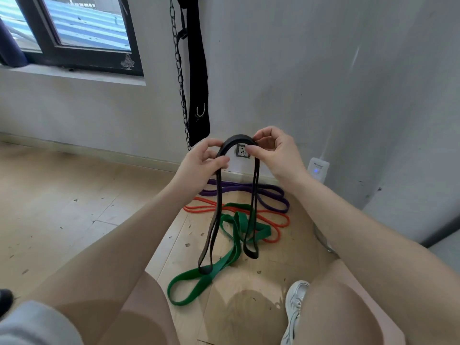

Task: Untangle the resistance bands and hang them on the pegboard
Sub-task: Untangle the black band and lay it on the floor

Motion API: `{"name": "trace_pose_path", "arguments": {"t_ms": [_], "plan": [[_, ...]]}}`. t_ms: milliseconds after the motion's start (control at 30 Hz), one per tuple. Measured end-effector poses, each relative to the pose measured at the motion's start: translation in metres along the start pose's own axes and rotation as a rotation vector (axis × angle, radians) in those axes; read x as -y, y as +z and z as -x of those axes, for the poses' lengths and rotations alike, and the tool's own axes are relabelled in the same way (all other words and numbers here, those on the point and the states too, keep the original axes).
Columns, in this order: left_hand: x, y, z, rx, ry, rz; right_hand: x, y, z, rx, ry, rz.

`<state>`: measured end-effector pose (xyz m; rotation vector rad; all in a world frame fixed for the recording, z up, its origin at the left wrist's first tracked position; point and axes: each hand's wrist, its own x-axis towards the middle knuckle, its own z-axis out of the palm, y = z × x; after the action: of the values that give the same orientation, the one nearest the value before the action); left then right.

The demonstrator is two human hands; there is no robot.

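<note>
Both bare forearms reach out, raised in front of the wall socket (pixel 242 151). The left hand (pixel 201 161) pinches the black resistance band (pixel 218 195) between thumb and fingers, fingers curled. The right hand (pixel 272 151) pinches the band's arched top just beside the socket. Its two loops dangle down over the green band (pixel 199 282), orange band (pixel 278 220) and purple band (pixel 273 195) lying on the floor (pixel 62 207) below the socket.

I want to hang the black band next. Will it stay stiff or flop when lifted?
Probably floppy: the black band droops from both hands, left hand and right hand, in long loops. Likely light, since fingertip pinches hold it. Its lower loops hang near the green band and might snag.
</note>
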<state>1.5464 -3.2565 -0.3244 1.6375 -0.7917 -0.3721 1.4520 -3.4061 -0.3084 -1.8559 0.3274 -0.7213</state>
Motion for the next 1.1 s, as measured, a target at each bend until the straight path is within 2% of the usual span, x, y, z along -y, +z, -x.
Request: {"name": "trace_pose_path", "arguments": {"t_ms": [100,367,500,800,1000,1100], "plan": [[-0.003,0.007,-0.001,-0.080,-0.023,0.139,0.002,0.003,0.000,-0.029,0.021,-0.008],[-0.003,0.021,0.000,-0.070,-0.061,0.290,0.001,0.004,0.000,0.040,0.036,-0.142],[-0.002,0.024,0.001,-0.087,-0.007,0.252,-0.002,0.004,0.002,0.064,0.054,-0.172],[0.006,0.038,0.000,-0.226,0.133,0.114,-0.007,0.014,0.007,-0.076,0.059,-0.138],[0.018,0.045,0.004,-0.297,0.088,0.208,-0.014,0.029,0.018,-0.146,0.037,-0.122],[0.021,0.045,0.007,-0.285,0.092,0.217,-0.017,0.030,0.020,-0.113,0.032,-0.111]]}}
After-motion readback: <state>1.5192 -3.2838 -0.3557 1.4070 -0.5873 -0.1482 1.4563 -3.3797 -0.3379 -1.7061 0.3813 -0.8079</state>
